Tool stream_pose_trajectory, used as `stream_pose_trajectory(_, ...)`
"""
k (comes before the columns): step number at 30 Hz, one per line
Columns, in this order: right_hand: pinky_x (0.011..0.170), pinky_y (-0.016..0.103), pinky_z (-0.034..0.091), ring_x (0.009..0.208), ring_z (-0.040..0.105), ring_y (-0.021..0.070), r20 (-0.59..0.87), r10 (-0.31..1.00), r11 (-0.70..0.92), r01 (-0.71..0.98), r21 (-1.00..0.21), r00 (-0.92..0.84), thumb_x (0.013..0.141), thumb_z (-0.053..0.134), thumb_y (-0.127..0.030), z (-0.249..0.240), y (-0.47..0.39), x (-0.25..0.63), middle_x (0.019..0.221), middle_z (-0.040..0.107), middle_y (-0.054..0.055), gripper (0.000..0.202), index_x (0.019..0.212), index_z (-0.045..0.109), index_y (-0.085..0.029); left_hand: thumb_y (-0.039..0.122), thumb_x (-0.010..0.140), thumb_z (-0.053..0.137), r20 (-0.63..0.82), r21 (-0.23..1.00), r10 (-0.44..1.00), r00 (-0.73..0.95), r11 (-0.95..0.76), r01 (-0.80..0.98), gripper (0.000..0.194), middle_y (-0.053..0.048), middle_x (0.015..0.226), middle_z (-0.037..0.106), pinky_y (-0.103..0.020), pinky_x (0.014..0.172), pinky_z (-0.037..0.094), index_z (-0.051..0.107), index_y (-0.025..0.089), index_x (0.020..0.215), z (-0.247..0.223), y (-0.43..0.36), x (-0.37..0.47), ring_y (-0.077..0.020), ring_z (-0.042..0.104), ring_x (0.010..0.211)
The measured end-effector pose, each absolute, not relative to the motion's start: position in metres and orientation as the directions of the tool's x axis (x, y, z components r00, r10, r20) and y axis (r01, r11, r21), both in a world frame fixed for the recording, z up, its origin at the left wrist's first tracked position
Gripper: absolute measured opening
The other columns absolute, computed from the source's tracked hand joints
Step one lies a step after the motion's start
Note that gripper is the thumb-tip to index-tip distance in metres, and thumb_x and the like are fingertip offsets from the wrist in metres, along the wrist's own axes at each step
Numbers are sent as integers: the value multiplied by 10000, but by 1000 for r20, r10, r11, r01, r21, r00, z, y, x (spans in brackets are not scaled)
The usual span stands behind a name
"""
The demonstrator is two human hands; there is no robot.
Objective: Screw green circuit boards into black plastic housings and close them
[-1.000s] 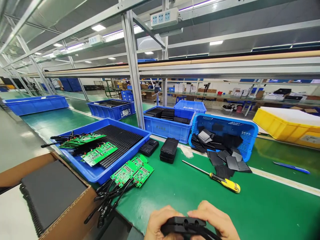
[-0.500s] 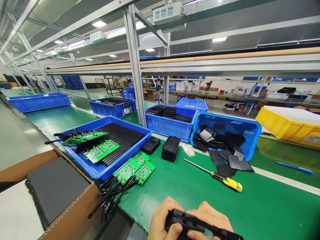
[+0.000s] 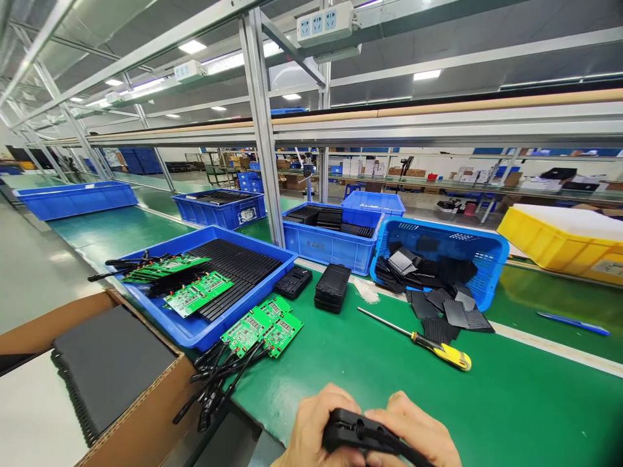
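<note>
Low at the front edge of the bench, my left hand is closed around one end of a black plastic case. My right hand grips the same case from the other side, its fingers over the top edge. Notches show along the case's near side, and a black cable seems to run off toward the lower right, partly hidden by my hand. Beyond my hands lies a yellow-and-black screwdriver. Green circuit boards with black cables rest at the left, beside a small stack of black case halves.
A blue tray holds rows of black cases and more boards. Behind stand a blue bin and a tipped blue basket spilling black ribbed plates. A cardboard box flanks the bench. A pen lies right.
The case has turned slightly in my hands, and its cable end has dropped lower. My left thumb has moved down from the case's near face. The bench items stay put.
</note>
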State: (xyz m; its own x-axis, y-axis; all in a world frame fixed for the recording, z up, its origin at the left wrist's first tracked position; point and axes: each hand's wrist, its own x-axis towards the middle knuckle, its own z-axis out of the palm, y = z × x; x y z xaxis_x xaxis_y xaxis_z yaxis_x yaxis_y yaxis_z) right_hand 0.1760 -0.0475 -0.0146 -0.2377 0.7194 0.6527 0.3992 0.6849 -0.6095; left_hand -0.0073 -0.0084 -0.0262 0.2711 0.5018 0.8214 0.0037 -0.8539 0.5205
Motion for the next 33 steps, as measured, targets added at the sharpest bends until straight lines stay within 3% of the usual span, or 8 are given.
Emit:
stream_pose_trajectory(8,654,260,557,769,654,168,730,622,781,290,-553,-284,930,607,-410,0,-42,179,874,651,45,306,1213,627,-296,563,930,552,824,479,488,288,-871,108,344,14,694,687,-190,541,452,561,220,955,-29,-6,-14,-108,627,543)
stream_pose_trajectory(12,633,303,515,707,583,170,746,583,801,381,-462,-321,916,619,-212,-2,-44,188,752,593,19,140,1047,648,-252,566,927,556,806,500,510,299,-858,115,347,16,686,684,-192,542,453,573,221,948,-31,-6,-13,-109,629,546)
stream_pose_trajectory(15,586,307,483,652,538,172,764,567,776,512,-369,-309,888,653,-205,-6,-47,189,682,547,12,33,903,627,-219,565,932,546,797,529,533,284,-843,99,351,2,692,686,-193,559,487,578,216,949,-35,-8,-8,-122,650,568)
stream_pose_trajectory(19,535,302,430,611,480,166,822,524,756,566,-329,-222,890,630,-191,-15,-50,183,648,477,3,110,822,546,-210,543,932,558,810,537,538,233,-840,71,334,-18,714,698,-187,570,531,572,212,972,-36,-12,2,-139,680,600)
stream_pose_trajectory(22,539,291,413,600,451,155,828,537,738,566,-367,-162,890,617,-158,-19,-50,179,637,442,-13,164,794,498,-217,500,944,563,866,447,467,179,-883,143,307,-26,693,700,-181,556,536,569,195,982,-35,-14,6,-141,690,573)
stream_pose_trajectory(25,529,264,408,584,460,146,775,628,684,527,-504,-73,940,585,-268,-15,-50,175,622,423,-25,244,727,474,-227,469,956,550,899,372,408,157,-903,216,279,-17,657,697,-184,505,513,563,192,974,-32,-15,4,-134,668,501)
stream_pose_trajectory(29,616,248,508,706,615,171,656,746,642,382,-664,-114,880,566,-620,-7,-46,173,805,610,21,394,952,610,-235,530,949,535,831,485,527,179,-843,232,317,16,656,699,-196,528,488,574,217,916,-31,-17,-3,-124,662,516)
stream_pose_trajectory(33,538,192,465,592,603,123,606,759,648,369,-666,-239,863,647,-548,-9,-44,174,701,622,-24,300,952,675,-262,577,932,533,791,557,575,211,-818,141,349,31,663,688,-187,524,466,572,232,911,-32,-15,-8,-112,643,532)
